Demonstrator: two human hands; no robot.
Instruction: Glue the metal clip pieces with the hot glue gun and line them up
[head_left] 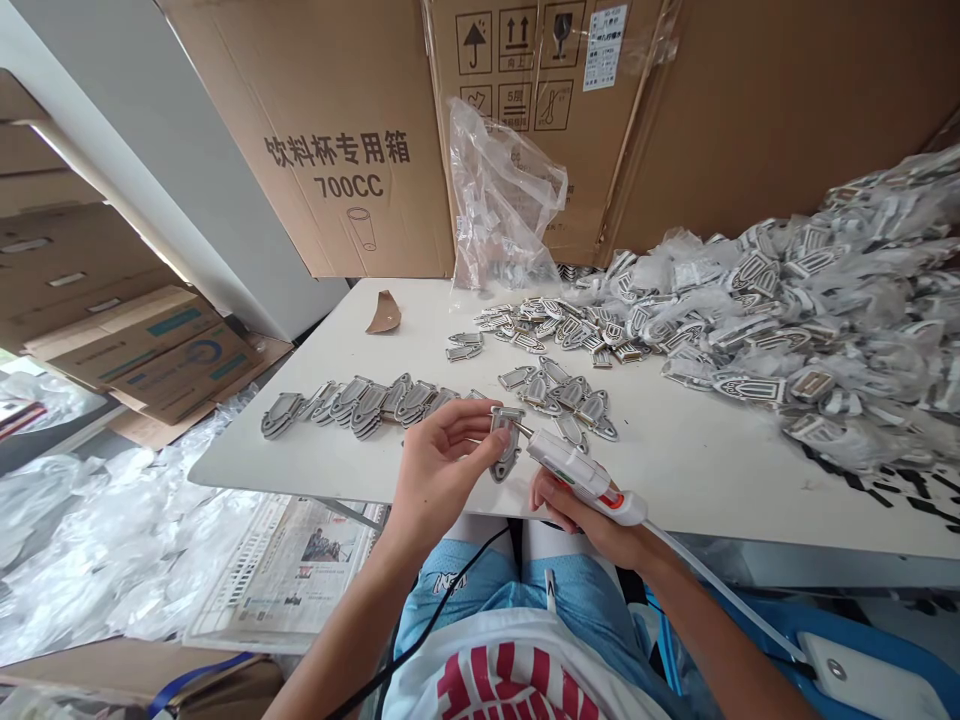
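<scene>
My left hand point(442, 460) pinches a small grey metal plate point(505, 452) with a rounded lower end and a hole, held upright above the table's front edge. A white glue gun point(574, 468) with a red switch is gripped in my right hand point(581, 515). Its thin metal tip points left and meets or nearly meets the upper edge of the plate; the exact contact is too small to tell. A long white stick or tube point(724, 580) runs from the gun's back. Behind my hands lies a loose group of similar plates point(559, 395), and stacked plates point(367, 405) stand to the left.
A large heap of plates and plastic bags point(795, 290) covers the table's right side. Black strips point(900, 485) lie near the right edge. Cardboard boxes point(360, 90) rise behind the white table point(697, 470). A black cable point(439, 620) crosses my lap.
</scene>
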